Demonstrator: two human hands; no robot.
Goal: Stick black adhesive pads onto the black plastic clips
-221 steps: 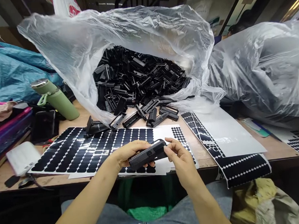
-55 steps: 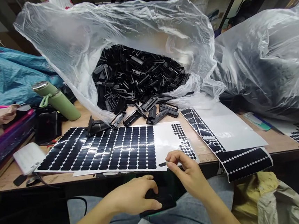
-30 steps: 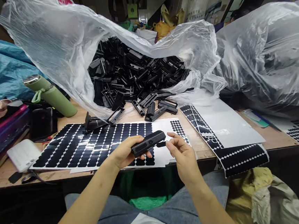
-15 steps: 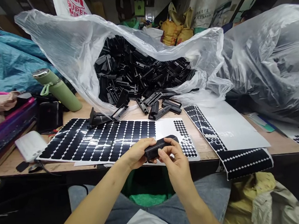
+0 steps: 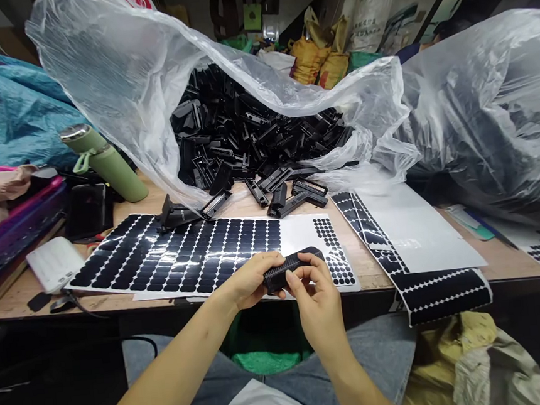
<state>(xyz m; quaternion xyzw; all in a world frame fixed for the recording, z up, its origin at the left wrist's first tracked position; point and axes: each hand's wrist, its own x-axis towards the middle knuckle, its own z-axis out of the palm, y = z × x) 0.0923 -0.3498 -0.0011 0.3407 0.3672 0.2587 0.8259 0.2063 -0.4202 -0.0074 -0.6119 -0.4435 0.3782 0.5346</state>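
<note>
Between my two hands is a black plastic part [image 5: 277,279] with a ribbed, patterned face, held above the table's front edge. My left hand [image 5: 250,282] grips its left end, thumb on top. My right hand [image 5: 316,287] closes round the right end, thumb and fingertips pressed on the part's near side. Whether the fingertips also pinch something small is hidden. Under and behind the hands lies a sheet of black stickers [image 5: 184,254], with rows of oblong shapes and small dots [image 5: 334,247] at its right. Several similar black parts [image 5: 279,198] lie just beyond the sheet.
A big clear plastic bag [image 5: 147,100] spills black parts [image 5: 244,123] at the back. A green bottle [image 5: 110,166] and white power bank [image 5: 57,264] stand left. Right are more sticker strips [image 5: 448,297], a white sheet [image 5: 423,227] and another filled bag [image 5: 488,101].
The black part has shifted very slightly in my hands, which keep their grip. The clear bag's upper left edge has risen, covering more of the printed white bag behind.
</note>
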